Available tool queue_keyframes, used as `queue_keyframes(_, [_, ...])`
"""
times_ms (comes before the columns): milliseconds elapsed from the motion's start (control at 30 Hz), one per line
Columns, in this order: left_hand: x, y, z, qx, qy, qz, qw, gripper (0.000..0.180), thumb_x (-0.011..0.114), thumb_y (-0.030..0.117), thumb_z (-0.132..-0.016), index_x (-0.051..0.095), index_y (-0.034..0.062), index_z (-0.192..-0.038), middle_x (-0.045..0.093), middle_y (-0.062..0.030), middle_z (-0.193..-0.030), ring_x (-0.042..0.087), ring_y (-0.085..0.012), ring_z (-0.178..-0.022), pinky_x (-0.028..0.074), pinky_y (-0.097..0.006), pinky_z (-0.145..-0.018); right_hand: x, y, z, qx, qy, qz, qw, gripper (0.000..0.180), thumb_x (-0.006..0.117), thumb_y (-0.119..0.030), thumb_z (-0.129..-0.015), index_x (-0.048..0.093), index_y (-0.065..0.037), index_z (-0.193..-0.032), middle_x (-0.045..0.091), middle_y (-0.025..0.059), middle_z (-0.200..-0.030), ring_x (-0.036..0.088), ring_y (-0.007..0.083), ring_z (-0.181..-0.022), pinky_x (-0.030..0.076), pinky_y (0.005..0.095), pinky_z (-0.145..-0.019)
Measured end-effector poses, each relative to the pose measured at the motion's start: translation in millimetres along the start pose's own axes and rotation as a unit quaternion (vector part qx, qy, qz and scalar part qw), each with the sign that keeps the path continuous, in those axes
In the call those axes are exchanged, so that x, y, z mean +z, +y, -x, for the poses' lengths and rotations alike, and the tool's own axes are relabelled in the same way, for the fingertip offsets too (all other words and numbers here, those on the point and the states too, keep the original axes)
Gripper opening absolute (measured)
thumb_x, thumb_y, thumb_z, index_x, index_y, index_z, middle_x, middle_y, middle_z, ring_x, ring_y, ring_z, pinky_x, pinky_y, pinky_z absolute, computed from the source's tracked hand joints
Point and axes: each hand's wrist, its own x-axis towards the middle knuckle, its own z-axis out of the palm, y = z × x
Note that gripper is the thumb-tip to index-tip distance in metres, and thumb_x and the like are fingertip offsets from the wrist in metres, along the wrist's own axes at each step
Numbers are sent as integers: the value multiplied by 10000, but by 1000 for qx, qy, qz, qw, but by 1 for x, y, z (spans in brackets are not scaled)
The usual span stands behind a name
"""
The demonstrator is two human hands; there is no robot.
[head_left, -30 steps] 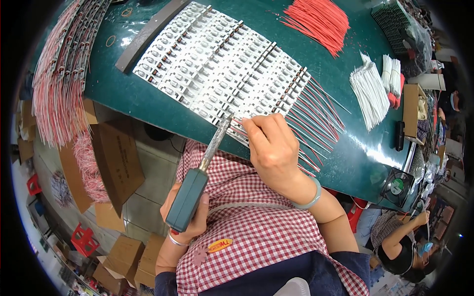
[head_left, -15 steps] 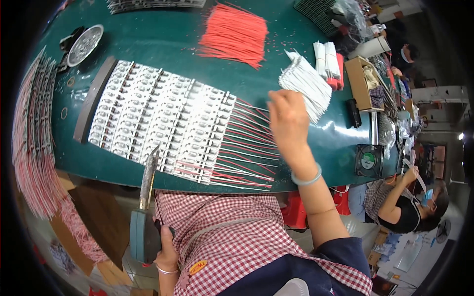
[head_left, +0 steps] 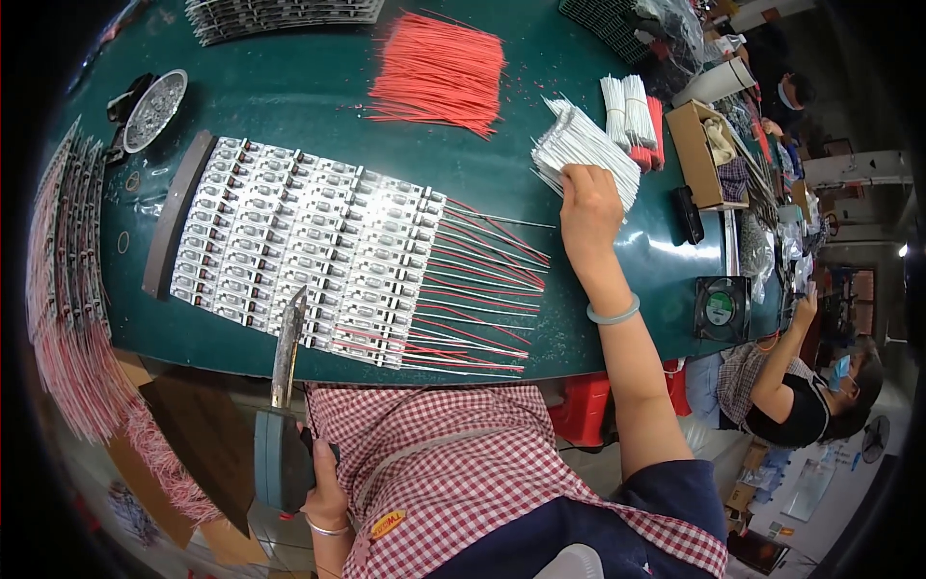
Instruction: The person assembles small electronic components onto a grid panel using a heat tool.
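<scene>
From the head view, our right hand (head_left: pixel 590 198) rested on the bundle of white wires (head_left: pixel 582 151), right of the rows of white modules (head_left: pixel 304 246) on the green surface (head_left: pixel 289 96), its grip closing on wires. Below the modules' near edge, our left hand (head_left: pixel 323 487) stayed clamped around the soldering iron (head_left: pixel 282 425).

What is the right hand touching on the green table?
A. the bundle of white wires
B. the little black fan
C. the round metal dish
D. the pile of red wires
A: the right hand rests on the bundle of white wires, while the red wires, fan and dish lie apart from it.
</scene>
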Motion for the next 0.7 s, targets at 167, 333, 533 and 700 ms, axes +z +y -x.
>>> queue_keyframes(167, [-10,5,8,-131,-31,36,990,359,607,-7,-1001,577,-136,-1335,629,-221,-1356,626,-293,-1215,501,-387,-1033,-3,8,-3,-25,29,-21,999,157,756,-22,-803,752,-93,-942,664,74,-871,640,283,-823,518,409,-711])
queue_keyframes(333, [-2,-5,3,8,-2,-8,1000,400,630,-40,-963,566,-87,-1355,659,-134,-1273,514,-99,-679,413,-256,-564,-12,6,-10,-48,14,-61,997,174,739,-15,-812,775,-91,-965,664,81,-874,656,286,-802,528,415,-693])
queue_keyframes(533, [0,5,-3,36,-12,-35,999,390,650,-61,-943,596,-67,-1330,667,-120,-1244,525,-96,-691,425,-252,-581,-51,-12,-31,-112,-114,46,986,154,681,-18,-775,753,-61,-905,649,102,-882,673,295,-814,543,405,-700])
queue_keyframes(700, [3,13,-19,150,-23,-70,986,434,660,-66,-927,576,-61,-1352,672,-148,-1263,575,-109,-698,472,-265,-587,-61,-46,-51,-257,-240,201,914,76,693,-41,-722,732,-59,-784,665,107,-883,669,266,-827,560,387,-674])
